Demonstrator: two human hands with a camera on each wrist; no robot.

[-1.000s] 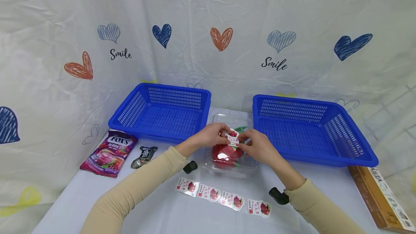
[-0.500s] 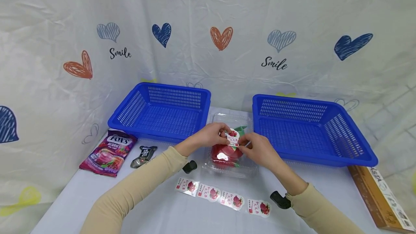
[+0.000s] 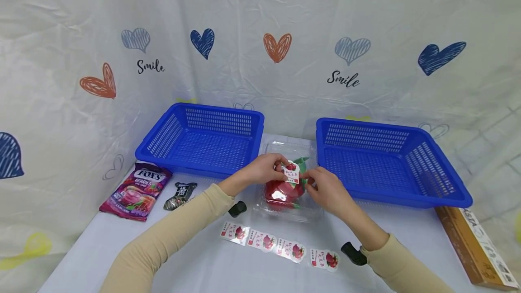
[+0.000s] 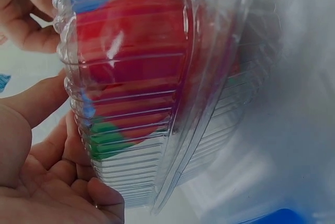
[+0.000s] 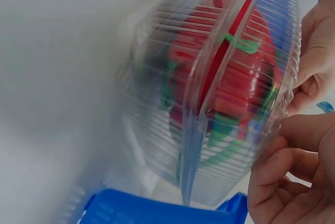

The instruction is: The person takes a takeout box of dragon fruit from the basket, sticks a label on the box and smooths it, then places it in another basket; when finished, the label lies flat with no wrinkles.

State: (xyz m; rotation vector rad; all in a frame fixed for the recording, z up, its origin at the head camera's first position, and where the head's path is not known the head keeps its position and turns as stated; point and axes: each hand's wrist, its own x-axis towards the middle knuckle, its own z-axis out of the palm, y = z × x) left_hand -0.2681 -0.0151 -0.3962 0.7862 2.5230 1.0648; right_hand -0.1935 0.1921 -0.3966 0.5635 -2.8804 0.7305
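A clear plastic clamshell box (image 3: 272,215) stands between the two baskets, holding a red fruit with green leaf tips (image 3: 281,193). On its lid lies a white fruit sticker (image 3: 291,174) with red print. My left hand (image 3: 265,168) pinches the sticker's left side between thumb and finger. Just right of the sticker, the fingertips of my right hand (image 3: 325,186) are apart from its edge, loosely bent over the lid. In the right wrist view, these right fingers (image 5: 272,169) lie along the lid's ridged side. The left thumb (image 4: 44,94) reaches the lid in the left wrist view.
Several stickers (image 3: 291,251) lie in a row at the front. Blue baskets stand at the back left (image 3: 203,148) and back right (image 3: 378,166). A candy bag (image 3: 136,191) and a small black packet (image 3: 180,196) lie left; a brown box (image 3: 472,248) lies right.
My right hand has let go of the sticker's right edge and drawn slightly right. The sticker now lies flatter on the lid; my left hand has hardly moved.
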